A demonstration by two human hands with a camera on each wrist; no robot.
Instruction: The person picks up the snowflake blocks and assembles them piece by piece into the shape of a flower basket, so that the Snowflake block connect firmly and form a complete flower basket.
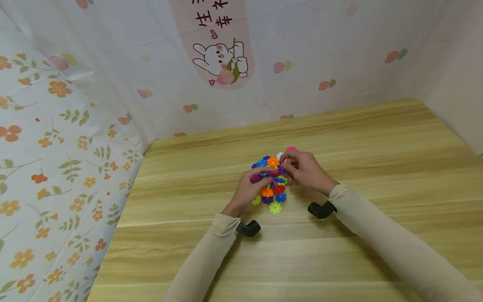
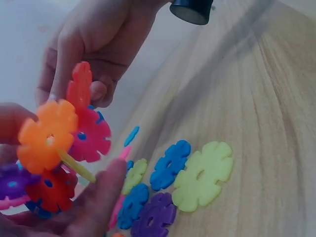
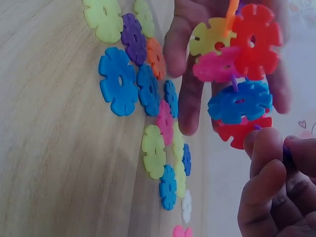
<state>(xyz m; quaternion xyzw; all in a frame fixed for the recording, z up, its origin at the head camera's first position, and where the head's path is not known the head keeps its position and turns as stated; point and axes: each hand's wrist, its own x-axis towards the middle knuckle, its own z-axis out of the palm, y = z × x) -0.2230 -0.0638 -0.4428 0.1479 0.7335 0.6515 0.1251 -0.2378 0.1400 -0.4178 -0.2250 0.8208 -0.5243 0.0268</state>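
Observation:
A cluster of interlocked notched plastic flower discs [image 3: 256, 42] in red, orange, pink, yellow and blue is raised above the table. My left hand [image 1: 246, 189] holds this cluster, with its fingers around and behind it. From the other side my right hand [image 1: 307, 170] pinches a purple disc [image 3: 288, 156] between thumb and fingers, against the cluster's lower red disc [image 3: 234, 137]. Fingers hide most of the purple disc. In the left wrist view, an orange disc [image 2: 39, 140] faces the camera, and a yellow disc [image 2: 76, 167] stands edge-on beside it.
Loose discs lie flat on the wooden table [image 1: 320, 260] beneath the hands, among them a yellow-green disc [image 1: 275, 207], a blue disc [image 3: 118, 81] and a purple disc [image 2: 154, 217]. A patterned cloth [image 1: 151, 63] hangs behind the table. Each wrist wears a dark camera.

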